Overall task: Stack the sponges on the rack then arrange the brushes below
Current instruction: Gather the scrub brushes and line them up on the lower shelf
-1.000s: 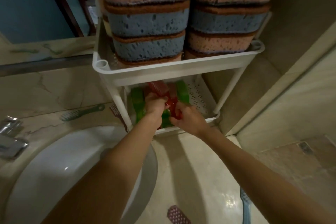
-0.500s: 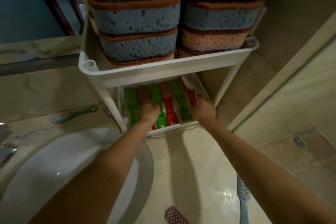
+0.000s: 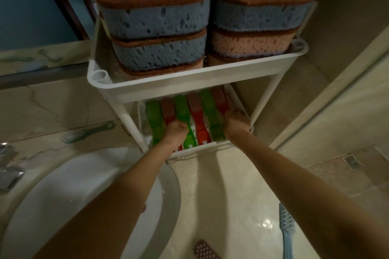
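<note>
A white rack (image 3: 189, 83) stands at the far end of the bench (image 3: 221, 191), just right of a white sink (image 3: 63, 195). The sponges (image 3: 155, 27) sit on the top tray in two tall piles, side by side. They are pink and blue, each with a brown layer.

Under the tray is the lower shelf (image 3: 210, 145). The brushes (image 3: 195, 111) lie there in a row, close together: green, red, green, red, green, red. They all point from near to far.

The left hand (image 3: 176, 132) is on the left part of the row, over the first red brush and the green one next to it. Its fingers are curled down. The right hand (image 3: 236, 120) is at the right end of the row, by the last red brush, and its fingers are curled too. I cannot tell if either hand is gripping a brush or just pressing on it.

A green comb (image 3: 88, 133) lies on the bench left of the rack. A blue brush (image 3: 287, 233) and a dark red brush (image 3: 205, 250) lie on the near part of the bench.
</note>
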`<action>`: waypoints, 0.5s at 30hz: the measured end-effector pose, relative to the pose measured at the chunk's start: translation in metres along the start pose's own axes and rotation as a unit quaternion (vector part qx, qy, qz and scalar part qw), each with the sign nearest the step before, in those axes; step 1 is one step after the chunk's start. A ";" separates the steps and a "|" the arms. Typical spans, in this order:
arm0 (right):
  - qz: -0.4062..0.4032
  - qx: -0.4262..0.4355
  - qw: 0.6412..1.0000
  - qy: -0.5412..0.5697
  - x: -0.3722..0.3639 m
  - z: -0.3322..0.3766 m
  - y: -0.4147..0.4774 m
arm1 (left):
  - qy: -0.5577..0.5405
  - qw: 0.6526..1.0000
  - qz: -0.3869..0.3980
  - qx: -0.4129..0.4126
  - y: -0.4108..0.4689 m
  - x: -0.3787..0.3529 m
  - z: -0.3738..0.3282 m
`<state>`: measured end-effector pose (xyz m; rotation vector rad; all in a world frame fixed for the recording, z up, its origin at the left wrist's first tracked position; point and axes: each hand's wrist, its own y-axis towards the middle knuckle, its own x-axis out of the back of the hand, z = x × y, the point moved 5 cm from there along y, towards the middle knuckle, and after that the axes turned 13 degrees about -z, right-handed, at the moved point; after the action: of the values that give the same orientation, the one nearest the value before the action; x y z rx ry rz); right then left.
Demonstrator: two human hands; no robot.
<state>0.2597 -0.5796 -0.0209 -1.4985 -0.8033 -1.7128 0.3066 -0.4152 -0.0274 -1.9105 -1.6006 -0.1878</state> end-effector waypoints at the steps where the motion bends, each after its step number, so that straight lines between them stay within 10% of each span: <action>1: 0.008 0.002 1.000 0.001 -0.001 0.001 -0.001 | 0.002 1.000 -0.003 -0.007 0.001 0.000 0.000; 15: -0.099 0.004 0.966 0.240 0.020 0.006 -0.043 | 0.023 0.992 -0.077 -0.096 -0.025 0.007 -0.002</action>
<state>0.2257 -0.5525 -0.0002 -0.9528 -0.7102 -2.1031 0.2858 -0.4086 -0.0128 -1.9064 -1.7539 -0.4623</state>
